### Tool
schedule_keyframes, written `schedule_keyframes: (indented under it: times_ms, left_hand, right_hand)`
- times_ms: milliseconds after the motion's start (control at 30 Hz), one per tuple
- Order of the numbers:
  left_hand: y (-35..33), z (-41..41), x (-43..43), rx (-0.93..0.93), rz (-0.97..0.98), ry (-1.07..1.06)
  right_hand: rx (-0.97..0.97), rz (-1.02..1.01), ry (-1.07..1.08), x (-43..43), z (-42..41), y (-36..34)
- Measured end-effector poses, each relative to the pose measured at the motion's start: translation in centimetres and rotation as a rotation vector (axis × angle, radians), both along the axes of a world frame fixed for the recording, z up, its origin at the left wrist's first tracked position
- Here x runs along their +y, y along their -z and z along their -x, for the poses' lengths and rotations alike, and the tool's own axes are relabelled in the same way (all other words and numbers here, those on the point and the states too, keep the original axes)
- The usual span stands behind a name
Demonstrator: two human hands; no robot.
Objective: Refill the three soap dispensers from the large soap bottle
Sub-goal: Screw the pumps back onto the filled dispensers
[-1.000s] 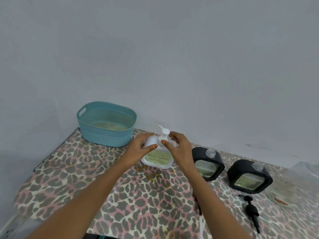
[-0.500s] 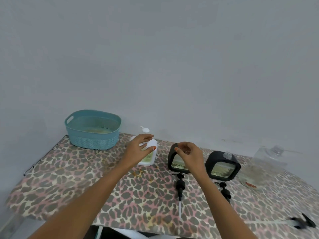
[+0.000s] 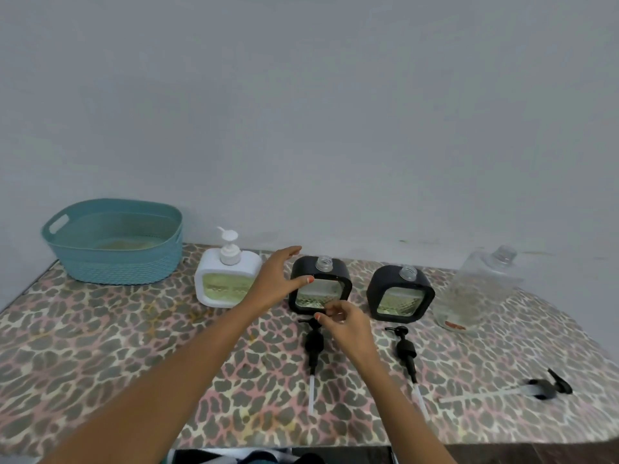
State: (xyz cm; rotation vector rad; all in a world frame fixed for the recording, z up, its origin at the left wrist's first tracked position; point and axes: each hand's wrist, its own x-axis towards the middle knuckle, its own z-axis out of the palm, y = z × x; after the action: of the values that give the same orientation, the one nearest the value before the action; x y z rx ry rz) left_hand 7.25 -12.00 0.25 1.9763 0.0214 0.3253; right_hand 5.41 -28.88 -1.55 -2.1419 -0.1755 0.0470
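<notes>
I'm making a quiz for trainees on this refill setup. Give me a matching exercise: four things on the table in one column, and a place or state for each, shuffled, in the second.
Things:
1. white dispenser
2. teal basket
3. middle black dispenser
4. large clear bottle

Places or states:
A. see-through, right end of the row
B. pump fitted on top
C. black frame, neck open, no pump
D. far left, against the wall

Pairs: 1-B, 2-D, 3-C, 4-A.
</notes>
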Motion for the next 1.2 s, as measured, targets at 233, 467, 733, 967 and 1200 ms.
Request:
schedule_keyframes:
  times_ms: [233, 467, 733, 967, 1200]
  left_hand:
    - [0.6, -1.8, -0.6, 0.039, 0.006, 0.03]
    - [0.8, -1.9, -0.4, 0.037, 0.009, 0.041]
    - [0.4, -1.9, -0.2, 0.083, 0.028, 0.043]
    - [0.6, -1.8, -0.3, 0.095, 0.034, 0.04]
    - [0.6, -1.9, -0.3, 0.073, 0.044, 0.04]
  right_hand:
    - [0.176, 0.116, 0.009, 0.6, 0.2, 2.1]
    - [0.288, 0.173, -0.007, 1.0, 0.4, 1.9]
    - [0.226, 0.022, 0.008, -0.2, 0.5, -1.9]
    - [-0.108, -0.191, 0.046, -1.7, -1.1, -10.5]
    - [-0.391, -0.329, 0.116, -0.5, -4.4, -13.7]
